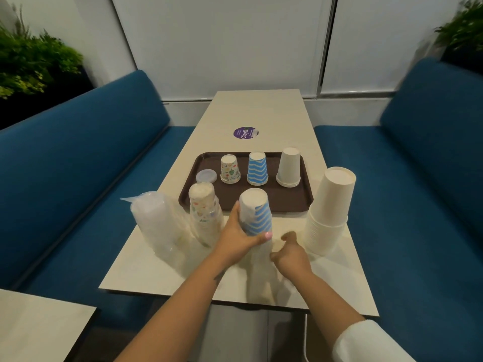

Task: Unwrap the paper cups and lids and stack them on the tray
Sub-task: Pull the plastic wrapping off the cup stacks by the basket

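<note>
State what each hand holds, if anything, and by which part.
The left hand grips the blue striped cup stack around its lower side. The right hand seems to pinch its clear wrapper, though blur hides the contact.

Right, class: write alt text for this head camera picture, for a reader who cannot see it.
A person's left hand grips a wrapped stack of blue striped cups at the near edge of a brown tray holding three short upturned cup stacks and a lid; the right hand reaches towards the stack.

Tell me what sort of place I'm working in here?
Probably a café or canteen booth: blue upholstered benches flank a long pale table, which carries a brown serving tray and a round branded sticker.
</note>
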Motion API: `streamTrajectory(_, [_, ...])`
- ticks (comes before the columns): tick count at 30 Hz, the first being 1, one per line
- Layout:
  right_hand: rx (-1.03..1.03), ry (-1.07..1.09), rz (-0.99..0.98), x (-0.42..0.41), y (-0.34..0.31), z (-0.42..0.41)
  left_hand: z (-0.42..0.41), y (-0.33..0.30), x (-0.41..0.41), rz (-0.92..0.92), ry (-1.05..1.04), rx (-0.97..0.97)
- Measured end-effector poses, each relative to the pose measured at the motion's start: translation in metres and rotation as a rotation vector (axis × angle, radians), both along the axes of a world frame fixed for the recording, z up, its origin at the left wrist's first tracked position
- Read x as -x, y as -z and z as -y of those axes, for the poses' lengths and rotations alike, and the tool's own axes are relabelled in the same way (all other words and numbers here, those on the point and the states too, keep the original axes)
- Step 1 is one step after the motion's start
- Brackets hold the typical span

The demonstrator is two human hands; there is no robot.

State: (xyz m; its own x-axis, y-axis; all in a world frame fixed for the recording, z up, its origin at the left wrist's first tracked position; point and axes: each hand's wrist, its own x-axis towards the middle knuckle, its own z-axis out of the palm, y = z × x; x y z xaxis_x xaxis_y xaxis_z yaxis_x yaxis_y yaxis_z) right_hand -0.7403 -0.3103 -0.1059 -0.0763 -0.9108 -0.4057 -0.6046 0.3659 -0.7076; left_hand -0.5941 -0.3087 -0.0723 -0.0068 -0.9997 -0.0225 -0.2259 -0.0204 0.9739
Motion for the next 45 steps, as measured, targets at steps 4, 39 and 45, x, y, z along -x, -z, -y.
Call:
streamTrajectory(4, [0.238, -0.071, 0.203, -0.016, -0.007, 0.006, -0.009, 0.007, 0.003, -0.099, 0.015, -0.132])
streamTrajectory(39, [0.282, -0.216, 0.363, 0.010, 0.004, 0.011, -0.020, 0.031, -0.018, 0.060, -0.546, -0.226])
streamTrajectory(45, [0.303, -0.245, 0.265, 0.014, 0.003, 0.011, -0.025, 0.019, -0.014, 0.173, -0.615, -0.082])
